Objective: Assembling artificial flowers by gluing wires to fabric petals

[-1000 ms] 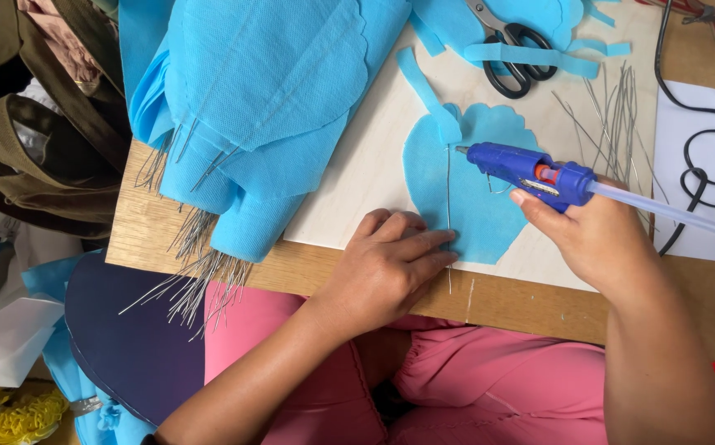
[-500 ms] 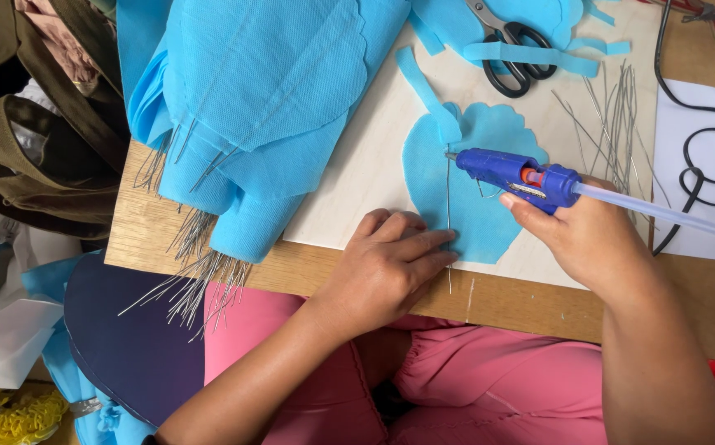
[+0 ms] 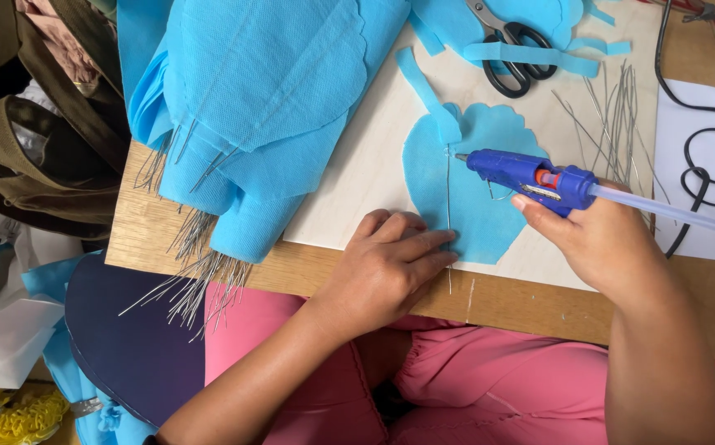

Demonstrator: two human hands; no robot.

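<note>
Pink cloth point(image 3: 473, 387) covers the person's lap nearest the camera, and both forearms reach out over it to a pale wooden board point(image 3: 357, 177) lying on a browner table point(image 3: 151, 239). Her left hand point(image 3: 382, 268) lies flat, fingers spread and pressed on the lower edge of a scalloped blue fabric petal point(image 3: 456, 194), pinning a thin wire point(image 3: 447, 206) that runs up the petal's middle. Her right hand point(image 3: 600, 243) is wrapped around a blue glue gun point(image 3: 530, 175), forefinger up by the trigger, a clear glue stick point(image 3: 675, 213) jutting from the back (the nozzle sits at the wire's top end, though whether it quite touches I cannot tell). Just beyond the right hand a loose bundle of bare wires point(image 3: 617, 111) lies on the board, near a white sheet of paper point(image 3: 699, 173) crossed by a black cord point(image 3: 703, 148). To the left, a heap of finished blue petals point(image 3: 259, 99) with wire stems overhangs the table edge. Farthest off, black-handled scissors point(image 3: 510, 49) rest on blue fabric strips point(image 3: 530, 56).
</note>
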